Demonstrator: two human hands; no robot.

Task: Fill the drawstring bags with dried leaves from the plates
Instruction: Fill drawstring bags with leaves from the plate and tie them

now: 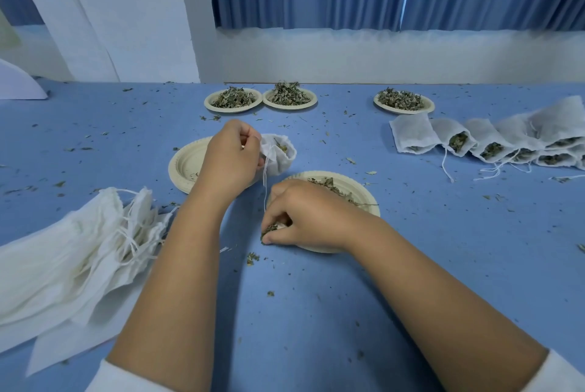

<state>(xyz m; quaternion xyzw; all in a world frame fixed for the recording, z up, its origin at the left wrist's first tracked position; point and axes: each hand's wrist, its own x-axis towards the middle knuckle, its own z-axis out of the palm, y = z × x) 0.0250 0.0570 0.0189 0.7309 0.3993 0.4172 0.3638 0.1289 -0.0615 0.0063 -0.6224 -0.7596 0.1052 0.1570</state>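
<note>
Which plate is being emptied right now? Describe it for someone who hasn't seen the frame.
On the blue table, skip the three heaped plates along the far edge and look at the two nearest the person. It is the right-hand plate, under the right hand pinching leaves. Unlike the nearly bare plate beside it, it holds a strip of leaves along its far side.

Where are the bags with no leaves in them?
The pile of empty bags lies on the blue table at the head view's near left, beside the left forearm and the nearly empty plate.

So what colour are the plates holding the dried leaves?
The plates are pale cream, seen in the head view.
</note>
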